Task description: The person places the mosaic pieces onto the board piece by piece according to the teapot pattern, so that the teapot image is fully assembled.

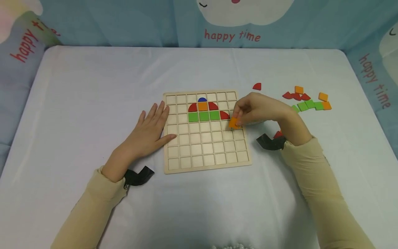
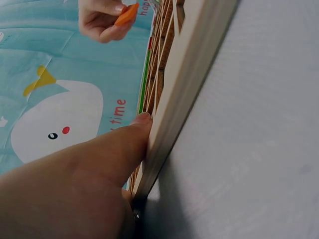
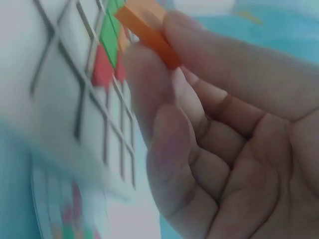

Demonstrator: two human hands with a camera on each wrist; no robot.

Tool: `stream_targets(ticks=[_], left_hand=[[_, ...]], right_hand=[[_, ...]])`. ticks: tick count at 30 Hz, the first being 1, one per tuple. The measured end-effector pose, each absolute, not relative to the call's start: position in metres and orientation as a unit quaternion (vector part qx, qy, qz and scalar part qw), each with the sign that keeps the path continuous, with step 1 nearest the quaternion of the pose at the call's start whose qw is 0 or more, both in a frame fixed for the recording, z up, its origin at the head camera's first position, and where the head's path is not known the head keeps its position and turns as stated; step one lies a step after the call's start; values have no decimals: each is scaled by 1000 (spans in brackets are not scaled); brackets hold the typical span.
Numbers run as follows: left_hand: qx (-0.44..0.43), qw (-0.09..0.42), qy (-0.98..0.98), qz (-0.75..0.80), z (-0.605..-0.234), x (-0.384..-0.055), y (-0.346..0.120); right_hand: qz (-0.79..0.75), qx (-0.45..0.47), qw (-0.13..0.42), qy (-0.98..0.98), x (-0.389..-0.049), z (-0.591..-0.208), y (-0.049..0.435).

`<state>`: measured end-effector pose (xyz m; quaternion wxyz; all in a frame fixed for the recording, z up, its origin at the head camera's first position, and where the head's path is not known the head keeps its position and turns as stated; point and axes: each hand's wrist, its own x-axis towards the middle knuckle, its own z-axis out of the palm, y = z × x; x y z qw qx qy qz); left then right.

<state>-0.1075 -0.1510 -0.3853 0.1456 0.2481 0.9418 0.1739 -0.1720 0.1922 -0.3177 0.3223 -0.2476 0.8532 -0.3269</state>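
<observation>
My right hand (image 1: 259, 109) pinches an orange square tile (image 1: 234, 123) between thumb and fingers, over the right part of the wooden grid board (image 1: 195, 139). In the right wrist view the orange tile (image 3: 149, 35) shows edge-on, tilted above the grid. My left hand (image 1: 149, 129) lies with fingers spread along the board's left edge, the thumb (image 2: 119, 144) resting on the rim. Set in the upper cells are a blue half-round piece (image 1: 202, 99), an orange square (image 1: 202, 106), green squares (image 1: 204, 116) in a row and red quarter-round pieces (image 1: 224, 115).
Loose tiles lie right of the board: several green squares (image 1: 306, 105), orange squares (image 1: 323, 96) and red pieces (image 1: 296, 96). A single red quarter-round (image 1: 257, 86) lies above my right hand. Another red piece (image 1: 277, 134) is partly hidden by my right wrist. A blue printed curtain (image 1: 124, 24) borders the white table (image 1: 93, 76).
</observation>
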Motion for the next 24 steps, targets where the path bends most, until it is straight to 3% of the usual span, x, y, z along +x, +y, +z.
stream_targets(ticks=[24], left_hand=[[244, 156, 942, 172, -383, -108, -150]], right_hand=[[-357, -284, 270, 848, -173, -336, 101]])
